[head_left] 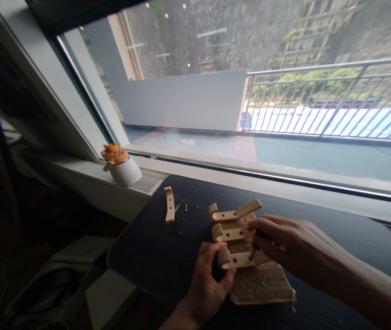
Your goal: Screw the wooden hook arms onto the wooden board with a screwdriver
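My left hand point(205, 282) pinches the curled end of the nearest wooden hook point(238, 261), with thumb and fingers on either side. This hook lies across a rough wooden board point(264, 288) strewn with small shavings. My right hand point(287, 236) is closed around the dark handle of a small screwdriver point(254, 250). Its metal shaft points down at the hook's right-hand hole; whether a screw sits there I cannot tell. Behind it, a middle hook point(231, 235) and a far hook point(235, 214), each with two dark holes, lie across the same board. My right fingers partly cover the middle one.
On the dark table point(147, 256), a loose wooden hook point(170, 205) lies at the far left beside a few small screws point(186, 208). A white mug point(125, 172) with an orange lid stands on the sill vent. A large window point(188, 105) borders the table's far side.
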A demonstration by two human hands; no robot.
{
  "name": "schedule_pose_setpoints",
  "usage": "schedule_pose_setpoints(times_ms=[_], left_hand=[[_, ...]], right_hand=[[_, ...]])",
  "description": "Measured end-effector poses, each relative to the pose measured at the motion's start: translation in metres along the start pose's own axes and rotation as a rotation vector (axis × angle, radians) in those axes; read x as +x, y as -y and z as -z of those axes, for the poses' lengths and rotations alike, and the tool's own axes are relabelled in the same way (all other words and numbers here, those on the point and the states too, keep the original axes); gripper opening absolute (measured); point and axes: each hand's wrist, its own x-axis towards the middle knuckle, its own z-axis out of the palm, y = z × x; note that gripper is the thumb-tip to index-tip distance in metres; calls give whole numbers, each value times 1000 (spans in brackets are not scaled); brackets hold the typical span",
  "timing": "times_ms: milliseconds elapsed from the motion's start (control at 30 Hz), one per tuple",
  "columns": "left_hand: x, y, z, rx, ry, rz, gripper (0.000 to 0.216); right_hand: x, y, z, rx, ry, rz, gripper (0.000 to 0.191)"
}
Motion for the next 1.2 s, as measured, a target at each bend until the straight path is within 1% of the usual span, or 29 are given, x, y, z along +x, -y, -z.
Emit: schedule_pose_setpoints(times_ms=[100, 367, 533, 667, 767, 867, 1033, 1200], left_hand=[[0, 0, 0, -11, 0, 6, 47], [0, 1, 0, -12, -12, 0, 48], [-1, 2, 0, -15, -7, 1, 48], [0, 2, 0, -16, -5, 3, 48], [0, 2, -1, -18, -9, -3, 48], [1, 2, -1, -18, -1, -1, 49], [-1, 3, -1, -17, 13, 7, 50], [-1, 3, 0, -11, 22, 11, 49]], right_hand=[[0, 0, -2, 6, 21, 12, 13], [0, -7, -12, -32, -30, 39, 13], [-2, -10, -15, -93, -65, 22, 16], [-2, -6, -11, -145, -29, -9, 14], [0, -1, -4, -120, 58, -34, 5], [1, 4, 1, -71, 134, -56, 5], [1, 4, -3, -23, 145, -76, 5], [-1, 1, -6, 9, 138, -103, 9]])
